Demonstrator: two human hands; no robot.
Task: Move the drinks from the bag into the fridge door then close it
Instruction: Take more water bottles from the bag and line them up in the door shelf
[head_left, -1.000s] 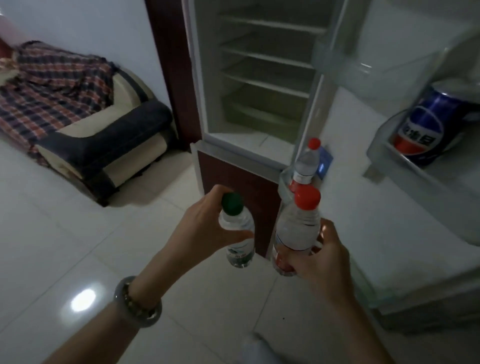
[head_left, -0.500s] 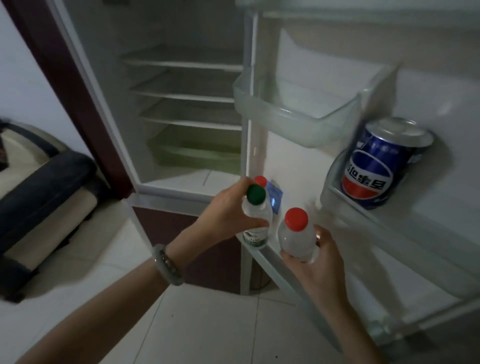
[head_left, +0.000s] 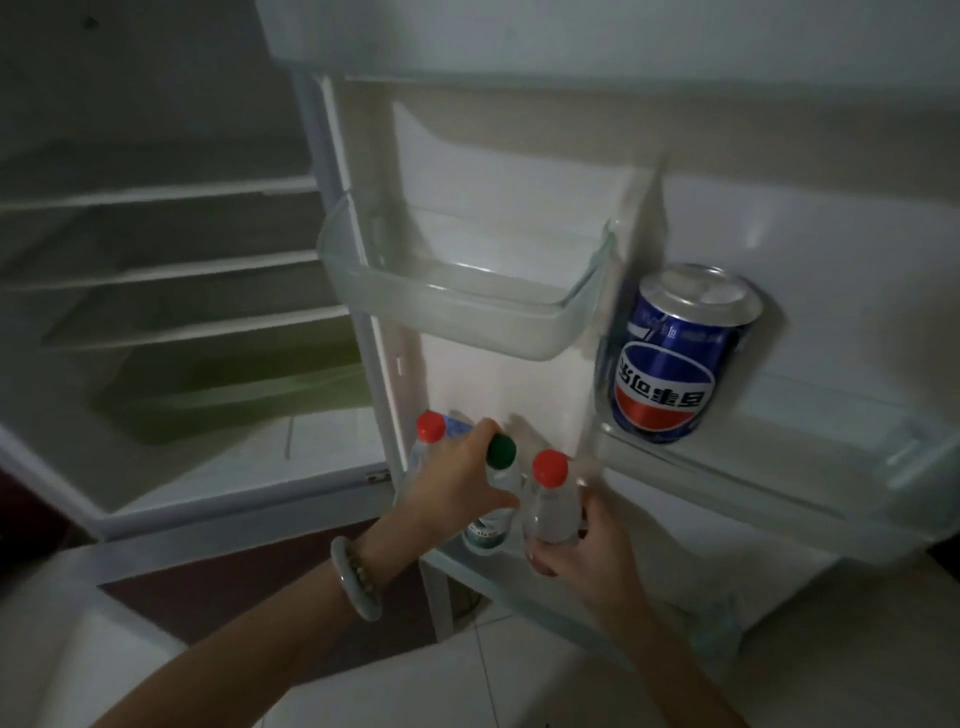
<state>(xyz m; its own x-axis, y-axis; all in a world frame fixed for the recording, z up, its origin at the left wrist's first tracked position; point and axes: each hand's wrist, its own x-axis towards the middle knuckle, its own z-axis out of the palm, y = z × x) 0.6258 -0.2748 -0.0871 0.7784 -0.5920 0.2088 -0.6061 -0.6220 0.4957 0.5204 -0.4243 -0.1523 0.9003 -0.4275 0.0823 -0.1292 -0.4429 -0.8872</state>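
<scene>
The fridge door (head_left: 519, 156) stands open to the right of the fridge body. My left hand (head_left: 457, 483) grips a green-capped clear bottle (head_left: 500, 452) near its neck, its base down in the bottom door rack (head_left: 467, 566). My right hand (head_left: 582, 551) holds a red-capped clear bottle (head_left: 550, 499) from below, just right of the green-capped one. Another red-capped bottle (head_left: 431, 428) stands in the rack behind my left hand. A blue cola can (head_left: 670, 358) sits in the right-hand door shelf (head_left: 779, 488). The bag is out of view.
A clear door bin (head_left: 452, 301) hangs above the bottles with nothing in it. Inside the fridge are several bare shelves (head_left: 156, 270) and a green drawer (head_left: 234, 400). White tiled floor (head_left: 441, 686) lies below my arms.
Both hands carried their bottles forward and down to the bottom door rack. My view swung right and closer, so the sofa left the frame.
</scene>
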